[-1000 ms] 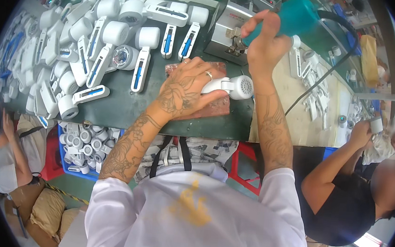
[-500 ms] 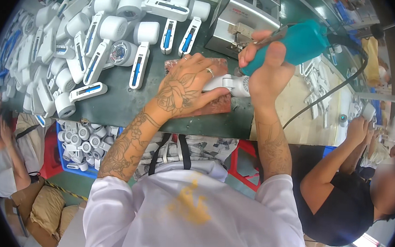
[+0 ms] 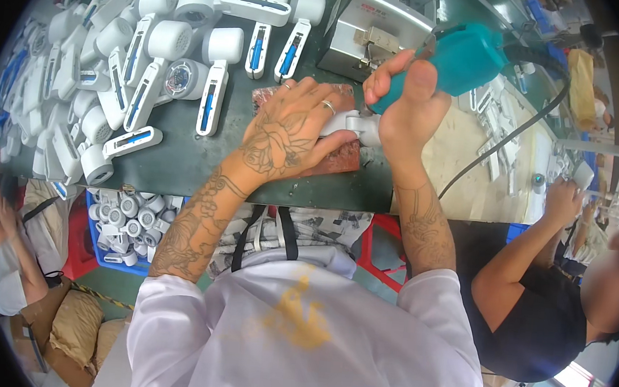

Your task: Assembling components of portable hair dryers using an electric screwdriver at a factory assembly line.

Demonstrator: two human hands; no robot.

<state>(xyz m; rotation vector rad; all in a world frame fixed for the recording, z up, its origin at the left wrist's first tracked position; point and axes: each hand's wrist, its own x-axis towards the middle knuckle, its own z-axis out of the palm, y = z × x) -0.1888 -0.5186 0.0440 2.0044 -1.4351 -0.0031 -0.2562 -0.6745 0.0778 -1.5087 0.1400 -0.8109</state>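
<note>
My left hand [image 3: 289, 126] lies over a white handheld fan [image 3: 358, 126], its fingers bent round the handle and pressing it against a reddish pad [image 3: 337, 163] on the bench. Most of the handle is hidden under that hand. In my right hand [image 3: 416, 118] is a teal electric screwdriver [image 3: 469, 60], tilted with its nose down toward the fan's hinge. The fingers wrap its body, and the wrist covers part of the fan's round head. Whether the screwdriver's tip touches the fan cannot be made out.
Many white fans [image 3: 169, 40] with open handles pile up on the left. A blue crate [image 3: 122, 266] of fan heads stands below the bench. A silver machine [image 3: 381, 24] is at the back. The screwdriver's black cable [image 3: 506, 143] crosses right, where a co-worker [image 3: 534, 298] sits.
The view has shifted slightly, moving the bench a little left and up. My right hand and the screwdriver sit slightly further left, now hiding more of the fan's head. Both grips are unchanged.
</note>
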